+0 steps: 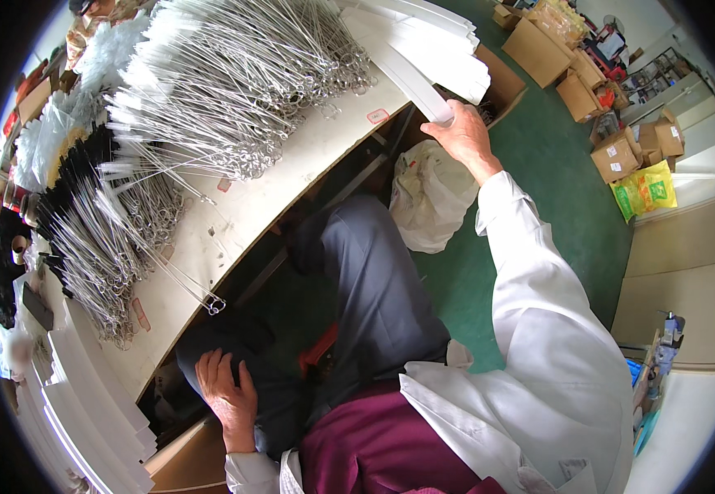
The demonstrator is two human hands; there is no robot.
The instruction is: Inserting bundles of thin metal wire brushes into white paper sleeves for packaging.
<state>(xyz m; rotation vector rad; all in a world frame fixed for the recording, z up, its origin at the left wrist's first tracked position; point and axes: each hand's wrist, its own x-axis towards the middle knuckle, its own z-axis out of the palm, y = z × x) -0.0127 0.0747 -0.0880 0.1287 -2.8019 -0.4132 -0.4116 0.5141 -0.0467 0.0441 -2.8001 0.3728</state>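
Observation:
My right hand [466, 142] reaches out past the table's far right corner. Its thumb and fingers close on the near end of a long, narrow white carton [413, 84]. Beside that carton lies a pile of similar white cartons [436, 41]. My left hand [227, 393] rests by my thigh with its fingers stretched out, holding nothing. On the table are a large heap of white-bristled wire brushes [226, 90] with looped ends and a smaller heap of black-bristled wire brushes [98, 230]. A few loose brushes [189, 280] lie near the table's edge, closest to my left hand.
More long white cartons [86, 403] are stacked at the lower left. A white plastic bag [430, 196] hangs beside the table [234, 235]. Cardboard boxes [538, 51] stand on the green floor [551, 156] at the far right. Another person [86, 25] is partly visible at the upper left.

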